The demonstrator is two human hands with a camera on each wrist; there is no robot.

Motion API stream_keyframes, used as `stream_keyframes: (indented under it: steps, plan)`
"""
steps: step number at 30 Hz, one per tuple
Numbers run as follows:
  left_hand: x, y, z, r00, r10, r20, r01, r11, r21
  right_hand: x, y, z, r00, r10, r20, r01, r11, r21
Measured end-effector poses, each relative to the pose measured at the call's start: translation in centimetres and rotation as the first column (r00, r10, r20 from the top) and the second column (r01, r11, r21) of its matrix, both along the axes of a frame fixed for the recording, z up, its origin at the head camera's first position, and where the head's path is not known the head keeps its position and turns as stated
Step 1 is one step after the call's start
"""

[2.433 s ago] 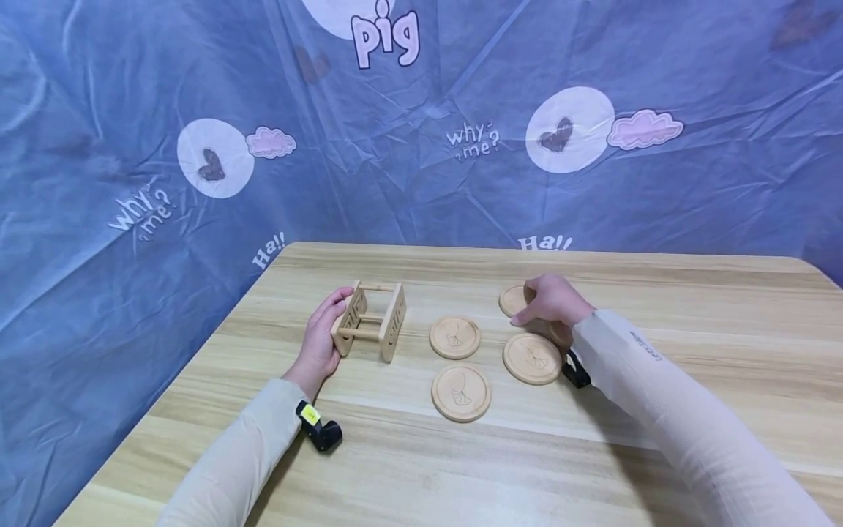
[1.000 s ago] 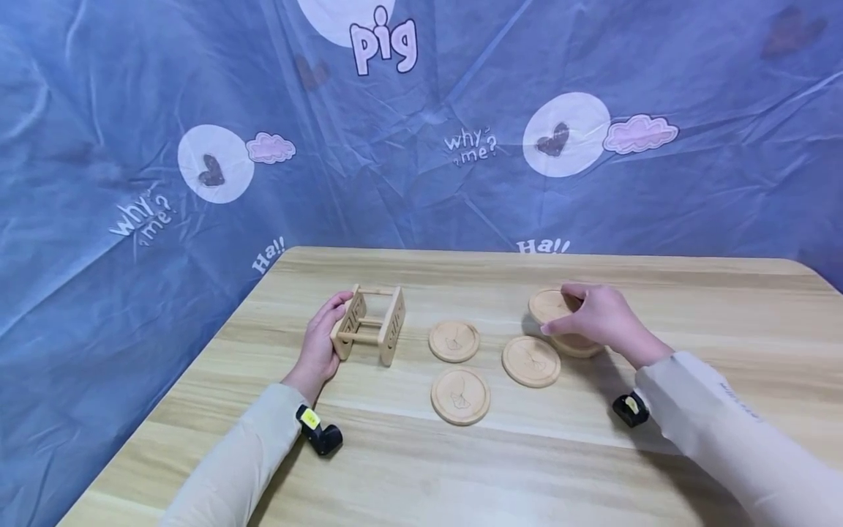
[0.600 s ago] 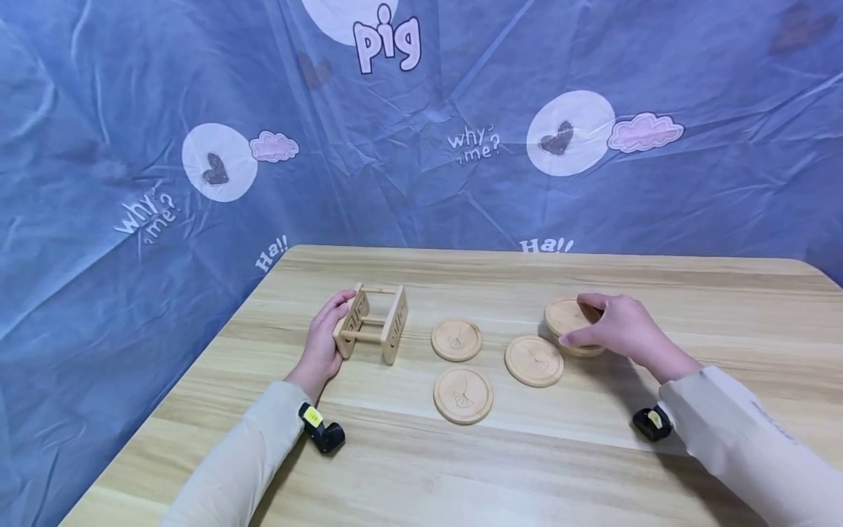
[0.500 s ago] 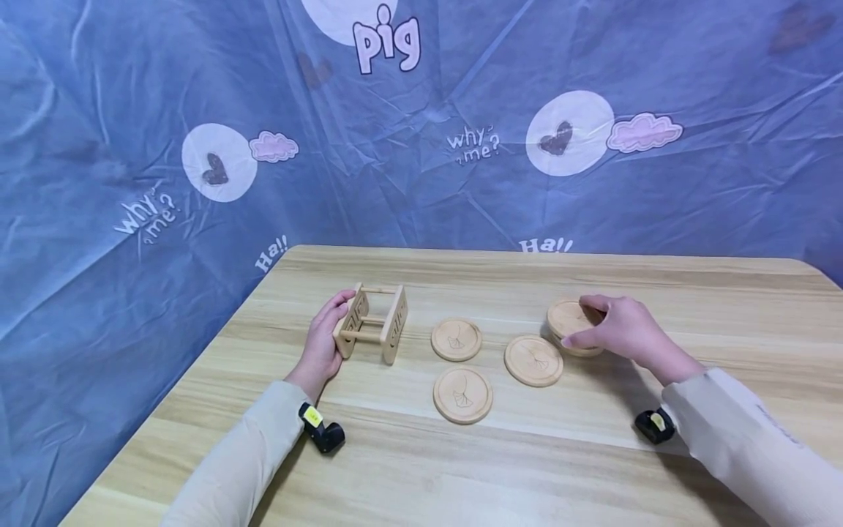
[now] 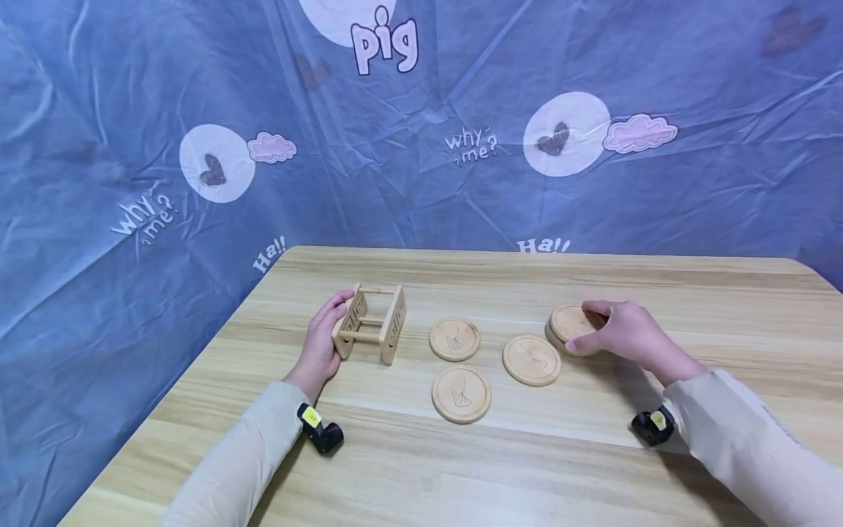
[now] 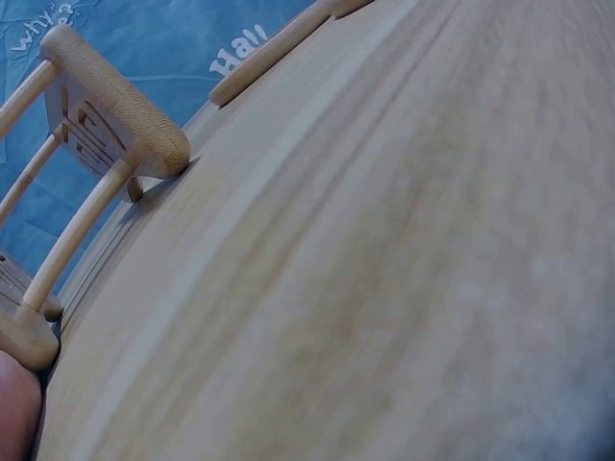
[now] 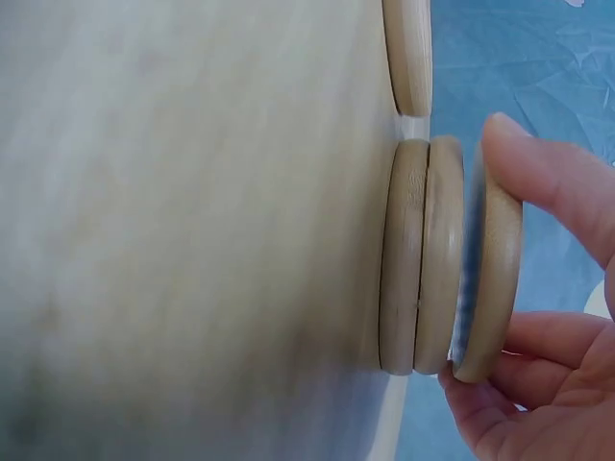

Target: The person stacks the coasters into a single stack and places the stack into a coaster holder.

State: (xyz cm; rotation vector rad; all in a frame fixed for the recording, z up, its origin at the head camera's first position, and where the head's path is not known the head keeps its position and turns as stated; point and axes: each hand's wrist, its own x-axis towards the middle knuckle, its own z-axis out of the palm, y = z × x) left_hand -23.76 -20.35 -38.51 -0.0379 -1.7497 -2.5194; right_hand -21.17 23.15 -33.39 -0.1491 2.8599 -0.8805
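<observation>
In the head view my left hand [image 5: 319, 342] grips the left panel of a wooden rack [image 5: 393, 327], which has two panels joined by round bars. The left wrist view shows the rack [image 6: 125, 101] and a bit of the hand [image 6: 15, 413]. My right hand [image 5: 626, 333] pinches a round wooden coaster [image 5: 571, 326] by its edge. In the right wrist view the held coaster [image 7: 500, 279] is a small gap above two stacked coasters [image 7: 440, 259], with thumb and fingers of the hand [image 7: 577, 379] at opposite edges.
Three coasters with leaf drawings lie flat between the hands: one behind [image 5: 454, 339], one nearer the front [image 5: 461, 395], one beside the stack [image 5: 532, 360]. A blue printed cloth [image 5: 421, 183] hangs behind the wooden table [image 5: 421, 468].
My right hand has carried a coaster from the back of the table rightward and towards the front, over the stack, then lowered it slightly. My left hand and the rack stay in place.
</observation>
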Motion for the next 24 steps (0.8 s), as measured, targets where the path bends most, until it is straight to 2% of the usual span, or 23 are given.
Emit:
stream_keyframes:
  steps: [9,21,24]
  plan:
    - [0.06,0.05,0.0,1.0,-0.001,0.007,0.001,1.0,0.01,-0.18,-0.02,-0.31,1.0,0.009,-0.003,-0.009,1.0,0.02]
    - [0.05,-0.05,0.27,1.0,0.002,0.021,-0.002,1.0,0.013,-0.08,-0.47,0.06,0.999,0.044,-0.008,-0.043,0.997,0.068]
    - [0.08,0.0,0.29,1.0,-0.001,0.025,0.001,1.0,0.011,0.18,-0.47,0.11,0.998,0.048,-0.041,-0.045,0.996,0.072]
